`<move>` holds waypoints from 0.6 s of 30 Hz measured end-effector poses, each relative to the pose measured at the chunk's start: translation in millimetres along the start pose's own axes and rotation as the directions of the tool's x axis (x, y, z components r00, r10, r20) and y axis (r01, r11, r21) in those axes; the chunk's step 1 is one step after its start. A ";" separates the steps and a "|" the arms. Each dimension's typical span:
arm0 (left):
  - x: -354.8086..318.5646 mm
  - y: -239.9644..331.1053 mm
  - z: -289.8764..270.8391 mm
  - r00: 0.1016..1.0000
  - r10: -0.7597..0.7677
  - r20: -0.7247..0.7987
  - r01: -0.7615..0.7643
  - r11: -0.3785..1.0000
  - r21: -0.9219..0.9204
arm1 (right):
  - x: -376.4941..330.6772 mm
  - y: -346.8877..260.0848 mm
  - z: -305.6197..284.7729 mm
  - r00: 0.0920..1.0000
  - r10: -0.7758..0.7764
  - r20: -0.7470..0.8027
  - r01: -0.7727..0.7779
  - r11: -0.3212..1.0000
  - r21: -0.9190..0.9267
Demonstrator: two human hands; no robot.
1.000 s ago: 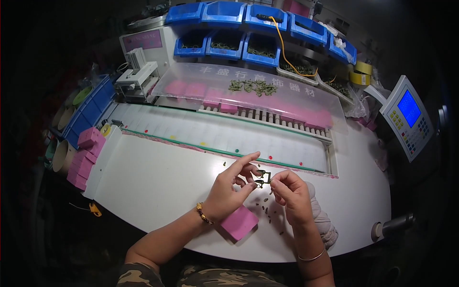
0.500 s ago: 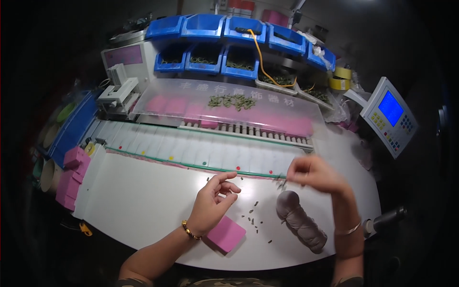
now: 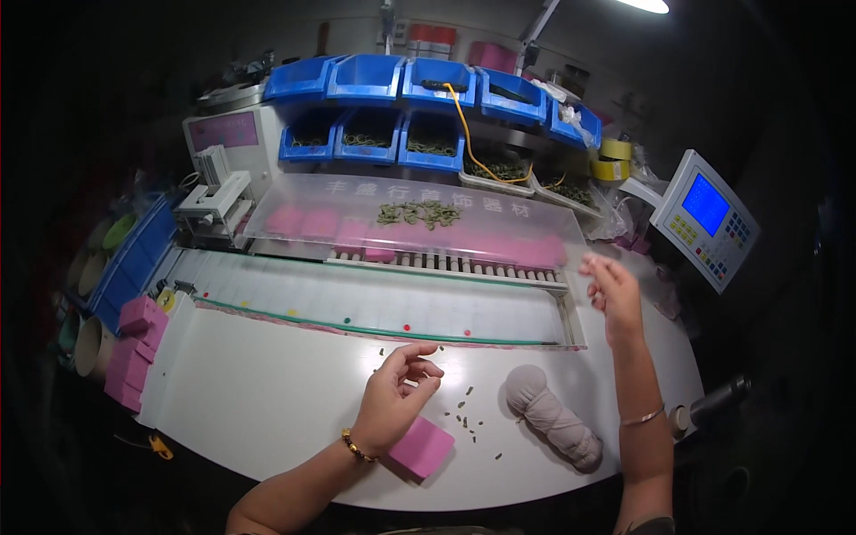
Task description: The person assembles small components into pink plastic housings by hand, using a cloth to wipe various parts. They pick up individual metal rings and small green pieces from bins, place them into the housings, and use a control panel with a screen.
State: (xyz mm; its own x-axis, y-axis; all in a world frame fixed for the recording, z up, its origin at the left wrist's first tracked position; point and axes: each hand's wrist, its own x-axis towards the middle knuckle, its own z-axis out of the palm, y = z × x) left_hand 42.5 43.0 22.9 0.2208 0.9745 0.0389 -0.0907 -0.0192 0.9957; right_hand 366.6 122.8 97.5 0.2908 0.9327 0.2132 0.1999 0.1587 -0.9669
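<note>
My left hand (image 3: 397, 403) hovers over the upper left of a pink foam block (image 3: 426, 450) on the white table. Its fingers are loosely curled, thumb apart, with nothing visible between them. My right hand (image 3: 613, 294) is raised beyond the right end of a pale conveyor belt (image 3: 374, 303) that has coloured dots along its green near edge. Its fingers are bent and apart, and I see nothing in them. A grey-beige wrapped cloth bundle (image 3: 555, 419) lies nearer me. Between it and the block are scattered small dark green pieces (image 3: 464, 419).
Behind the belt, a clear cover (image 3: 303, 192) carries a pile of green pieces (image 3: 419, 214). Blue bins (image 3: 361, 80) stand in two rows beyond. A control panel (image 3: 709, 218) is at right. Pink blocks (image 3: 134, 357) are stacked at left, and a dark cylinder (image 3: 722, 401) juts in at lower right.
My right hand has risen from beside the bundle's top to beyond the belt's end; the small blurred thing at its fingertips no longer shows. The belt's dots have shifted left. My left hand stays.
</note>
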 end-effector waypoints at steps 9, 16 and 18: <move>-44.1 8.2 -0.2 0.882 0.431 0.190 -0.430 0.572 0.698 | -137.4 -10.1 12.5 0.935 -0.018 0.353 0.121 0.954 -0.273; -78.4 -12.6 -1.9 0.948 0.271 0.168 -0.301 0.586 0.752 | -185.9 -6.7 47.6 0.715 -0.351 0.605 0.640 0.677 -0.363; -75.6 -9.2 -2.6 0.938 0.317 0.139 -0.320 0.643 0.696 | -197.2 0.7 55.7 0.628 -0.343 0.699 0.691 0.659 -0.298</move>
State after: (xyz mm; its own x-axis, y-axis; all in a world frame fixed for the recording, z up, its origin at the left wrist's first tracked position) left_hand 24.1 -29.9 10.6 0.3135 0.8773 0.3635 0.5470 -0.4798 0.6860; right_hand 257.3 -43.0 47.0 -0.5396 0.7575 0.3674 0.6112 0.6526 -0.4478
